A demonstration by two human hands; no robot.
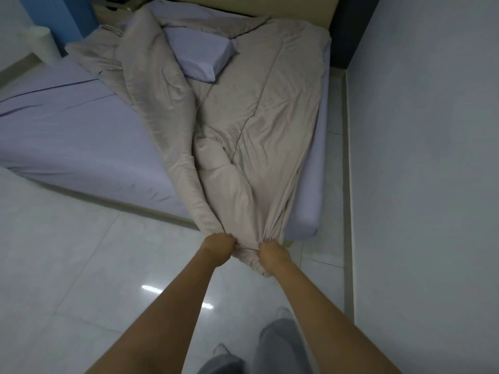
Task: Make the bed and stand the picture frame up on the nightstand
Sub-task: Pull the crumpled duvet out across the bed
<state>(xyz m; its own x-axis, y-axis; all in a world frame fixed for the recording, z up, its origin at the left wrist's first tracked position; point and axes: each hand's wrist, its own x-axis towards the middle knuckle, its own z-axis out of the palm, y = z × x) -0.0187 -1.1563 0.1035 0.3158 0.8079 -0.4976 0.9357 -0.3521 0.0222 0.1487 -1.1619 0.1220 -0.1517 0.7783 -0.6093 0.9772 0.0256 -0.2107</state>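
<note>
**Gripping the duvet's foot end, bed lying straight ahead**

Head view: both hands bunch the beige duvet [243,136] at the foot corner: left hand [217,247], right hand [272,255], close together, fingers curled into cloth. Duvet's long axis runs away from the hands toward the headboard, heaped on the bed's [67,130] right half. Pillow [199,58] lies on top of it. Nightstand [113,9] far left corner; picture frame not discernible.

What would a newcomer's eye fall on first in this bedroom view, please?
Both hands, the left hand and the right hand, grip the bunched end of a beige duvet past the foot of the bed. The duvet lies rumpled along the mattress's right side, with a lilac pillow on top, leaving the lilac sheet bare at left.
</note>
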